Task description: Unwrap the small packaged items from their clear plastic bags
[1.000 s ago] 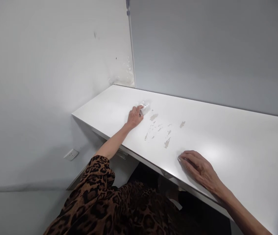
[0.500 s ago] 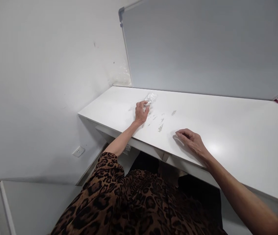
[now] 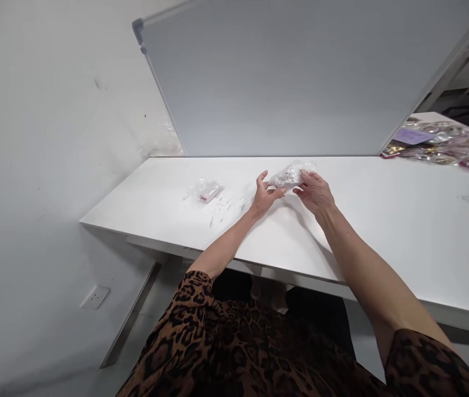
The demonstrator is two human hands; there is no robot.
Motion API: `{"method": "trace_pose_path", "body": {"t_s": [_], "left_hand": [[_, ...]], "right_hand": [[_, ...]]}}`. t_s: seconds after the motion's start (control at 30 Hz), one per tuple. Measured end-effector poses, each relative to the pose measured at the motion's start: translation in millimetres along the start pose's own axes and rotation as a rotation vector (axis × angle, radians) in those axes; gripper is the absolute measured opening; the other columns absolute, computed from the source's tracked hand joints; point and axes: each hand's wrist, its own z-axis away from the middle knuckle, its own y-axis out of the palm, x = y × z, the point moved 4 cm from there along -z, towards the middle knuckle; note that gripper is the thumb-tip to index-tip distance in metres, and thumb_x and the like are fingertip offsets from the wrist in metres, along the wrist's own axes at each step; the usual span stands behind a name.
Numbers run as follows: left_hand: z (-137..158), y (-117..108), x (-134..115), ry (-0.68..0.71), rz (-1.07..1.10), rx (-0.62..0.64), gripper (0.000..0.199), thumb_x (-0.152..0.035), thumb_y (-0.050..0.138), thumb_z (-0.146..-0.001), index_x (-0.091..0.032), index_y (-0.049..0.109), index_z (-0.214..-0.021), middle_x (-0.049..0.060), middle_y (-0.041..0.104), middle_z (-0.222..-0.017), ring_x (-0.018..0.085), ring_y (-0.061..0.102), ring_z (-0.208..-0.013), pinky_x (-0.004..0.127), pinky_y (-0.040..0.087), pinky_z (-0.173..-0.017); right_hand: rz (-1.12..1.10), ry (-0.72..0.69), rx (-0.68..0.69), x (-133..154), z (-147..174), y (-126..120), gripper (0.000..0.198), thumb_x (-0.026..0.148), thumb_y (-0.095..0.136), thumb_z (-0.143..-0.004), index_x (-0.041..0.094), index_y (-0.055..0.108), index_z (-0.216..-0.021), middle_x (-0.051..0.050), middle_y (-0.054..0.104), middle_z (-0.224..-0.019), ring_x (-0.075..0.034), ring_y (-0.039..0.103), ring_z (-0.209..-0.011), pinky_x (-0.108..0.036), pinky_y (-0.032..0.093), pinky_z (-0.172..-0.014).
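Between my two hands is a crumpled clear plastic bag (image 3: 290,174), held just above the white tabletop. My left hand (image 3: 263,197) grips its left end, thumb below and fingers behind. My right hand (image 3: 316,193) pinches the bag's right part between thumb and fingers. What the bag contains, if anything, cannot be made out. To the left, a second clear plastic packet (image 3: 210,191) with a reddish edge lies on the table, touched by neither hand.
A large grey-white board (image 3: 275,88) stands along the back edge of the white table (image 3: 383,231). Several shiny plastic-wrapped packages (image 3: 445,143) lie at the far right. Grey marks (image 3: 220,212) spot the tabletop. A wall socket (image 3: 95,297) is at the lower left.
The view has turned rightward. My left hand has left the plastic at the left, and both hands now meet on a clear bag farther right. My right hand has reached forward.
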Motion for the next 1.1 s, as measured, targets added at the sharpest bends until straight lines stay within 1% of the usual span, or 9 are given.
{"method": "trace_pose_path", "body": {"t_s": [0.23, 0.3, 0.4, 0.57, 0.7, 0.77, 0.87, 0.97, 1.1], "left_hand": [[-5, 4, 11, -0.314, 0.406, 0.123, 0.043, -0.049, 0.061, -0.101, -0.018, 0.055, -0.13, 0.011, 0.072, -0.11, 0.023, 0.08, -0.093, 0.039, 0.062, -0.097], [-5, 4, 7, -0.343, 0.469, 0.123, 0.036, -0.045, 0.059, -0.102, -0.014, 0.061, -0.12, 0.013, 0.074, -0.11, 0.022, 0.08, -0.095, 0.037, 0.062, -0.099], [-9, -1, 5, -0.333, 0.532, 0.007, 0.023, -0.025, 0.066, -0.096, -0.017, 0.059, -0.116, 0.008, 0.074, -0.103, 0.018, 0.077, -0.092, 0.037, 0.063, -0.098], [-14, -10, 8, -0.27, 0.479, -0.176, 0.064, -0.004, 0.072, -0.078, -0.026, 0.051, -0.134, 0.0, 0.07, -0.102, 0.012, 0.07, -0.089, 0.032, 0.06, -0.093], [-11, -10, 7, -0.221, 0.447, -0.131, 0.092, 0.001, 0.081, -0.061, -0.029, 0.052, -0.142, -0.001, 0.068, -0.11, 0.011, 0.068, -0.09, 0.027, 0.052, -0.095], [-7, -10, 6, -0.235, 0.429, -0.088, 0.098, 0.003, 0.079, -0.057, -0.03, 0.052, -0.145, -0.003, 0.067, -0.107, 0.008, 0.066, -0.083, 0.026, 0.051, -0.094], [-3, -8, 4, -0.265, 0.405, -0.023, 0.101, 0.006, 0.075, -0.057, -0.03, 0.049, -0.149, -0.004, 0.067, -0.102, 0.007, 0.063, -0.076, 0.026, 0.051, -0.091], [-2, -8, 3, -0.291, 0.424, -0.001, 0.098, 0.003, 0.073, -0.063, -0.03, 0.045, -0.151, -0.003, 0.068, -0.099, 0.009, 0.065, -0.076, 0.029, 0.055, -0.091], [-2, -6, 4, -0.372, 0.455, 0.027, 0.073, -0.025, 0.08, -0.081, -0.027, 0.048, -0.146, 0.004, 0.07, -0.103, 0.019, 0.072, -0.084, 0.045, 0.061, -0.093]], "right_hand": [[-0.042, -0.147, 0.032, -6, -2, -8, 0.051, 0.041, 0.097, -0.048, 0.024, 0.06, -0.078, -0.002, 0.07, -0.098, -0.021, 0.066, -0.099, -0.037, 0.053, -0.088], [0.022, -0.162, 0.091, -2, 3, -2, 0.045, 0.041, 0.096, -0.054, 0.023, 0.06, -0.076, -0.005, 0.071, -0.108, -0.024, 0.065, -0.109, -0.04, 0.052, -0.095], [0.102, -0.117, 0.171, 1, 10, 6, 0.038, 0.042, 0.092, -0.062, 0.023, 0.066, -0.084, -0.006, 0.072, -0.114, -0.025, 0.064, -0.115, -0.041, 0.051, -0.099], [0.075, -0.025, 0.091, -6, 7, -1, 0.052, 0.055, 0.09, -0.067, 0.029, 0.07, -0.107, -0.001, 0.07, -0.111, -0.019, 0.064, -0.105, -0.033, 0.052, -0.086], [0.1, 0.057, 0.031, -15, 1, -8, 0.067, 0.054, 0.102, -0.05, 0.027, 0.07, -0.103, 0.0, 0.069, -0.098, -0.018, 0.065, -0.092, -0.028, 0.051, -0.071], [0.105, 0.102, 0.034, -18, 0, -10, 0.063, 0.049, 0.105, -0.045, 0.023, 0.071, -0.091, -0.001, 0.069, -0.087, -0.016, 0.063, -0.079, -0.027, 0.05, -0.063], [0.056, 0.125, -0.02, -17, -1, -14, 0.048, 0.04, 0.104, -0.051, 0.02, 0.068, -0.076, -0.001, 0.067, -0.076, -0.013, 0.058, -0.067, -0.025, 0.048, -0.056], [-0.097, 0.108, -0.114, -12, -3, -18, 0.033, 0.027, 0.097, -0.06, 0.02, 0.068, -0.076, 0.001, 0.066, -0.073, -0.011, 0.058, -0.064, -0.021, 0.047, -0.053], [-0.201, 0.065, -0.143, -4, -4, -17, 0.026, 0.022, 0.09, -0.066, 0.021, 0.065, -0.074, 0.003, 0.062, -0.07, -0.009, 0.056, -0.061, -0.021, 0.049, -0.053]]}}
